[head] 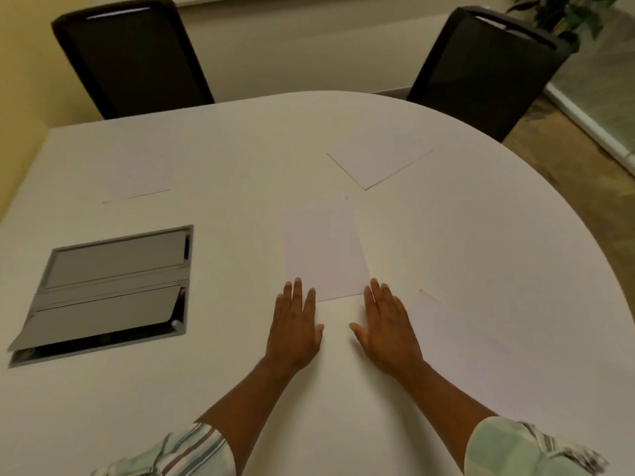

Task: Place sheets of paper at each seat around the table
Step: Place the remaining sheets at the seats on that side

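Note:
A white sheet of paper (323, 250) lies flat in the middle of the white table (481, 242). My left hand (295, 324) rests palm down with its fingertips on the sheet's near left corner. My right hand (386, 324) lies flat with its fingertips at the near right corner. Both hands have their fingers spread and grip nothing. A second sheet (378, 161) lies turned at an angle before the right chair (484, 70). A third sheet (139, 173) lies before the left chair (134, 56). A faint further sheet (474, 331) seems to lie at the right.
A grey metal cable box (110, 290) with two hinged lids is set into the table at the left. A potted plant (563, 12) stands behind the right chair. A glass wall runs along the right side.

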{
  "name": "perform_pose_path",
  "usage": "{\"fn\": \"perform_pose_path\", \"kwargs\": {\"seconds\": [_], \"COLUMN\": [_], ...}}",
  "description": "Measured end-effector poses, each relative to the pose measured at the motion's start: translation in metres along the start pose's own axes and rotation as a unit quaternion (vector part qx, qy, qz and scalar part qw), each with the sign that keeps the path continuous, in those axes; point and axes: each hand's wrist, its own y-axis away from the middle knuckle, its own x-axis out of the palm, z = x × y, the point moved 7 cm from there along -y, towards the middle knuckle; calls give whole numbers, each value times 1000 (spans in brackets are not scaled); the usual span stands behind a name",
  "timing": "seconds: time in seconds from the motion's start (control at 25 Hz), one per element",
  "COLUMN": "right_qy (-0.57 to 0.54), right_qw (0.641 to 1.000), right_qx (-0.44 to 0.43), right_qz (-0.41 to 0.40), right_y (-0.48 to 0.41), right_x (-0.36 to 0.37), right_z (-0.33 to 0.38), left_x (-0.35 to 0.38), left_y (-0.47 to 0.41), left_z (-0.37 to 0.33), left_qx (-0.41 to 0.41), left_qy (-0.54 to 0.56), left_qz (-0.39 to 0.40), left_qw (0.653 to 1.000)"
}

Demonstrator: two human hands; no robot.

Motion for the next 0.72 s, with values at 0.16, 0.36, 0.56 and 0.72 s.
{"fn": "perform_pose_path", "kwargs": {"seconds": [0.16, 0.36, 0.56, 0.72], "right_qy": [24, 17, 30, 23], "right_qw": [998, 992, 994, 994], "right_qx": [-31, -24, -36, -38], "right_qz": [41, 122, 102, 102], "right_y": [-49, -67, -62, -55], "right_x": [5, 26, 36, 38], "right_z": [33, 37, 37, 39], "left_x": [-9, -10, -4, -3], "left_y": [-23, -42, -51, -64], "left_z": [37, 84, 93, 94], "left_qx": [-132, -372, -439, -407], "left_qy": [145, 487, 644, 676], "left_qz": [-4, -52, -22, 39], "left_qw": [981, 788, 627, 613]}}
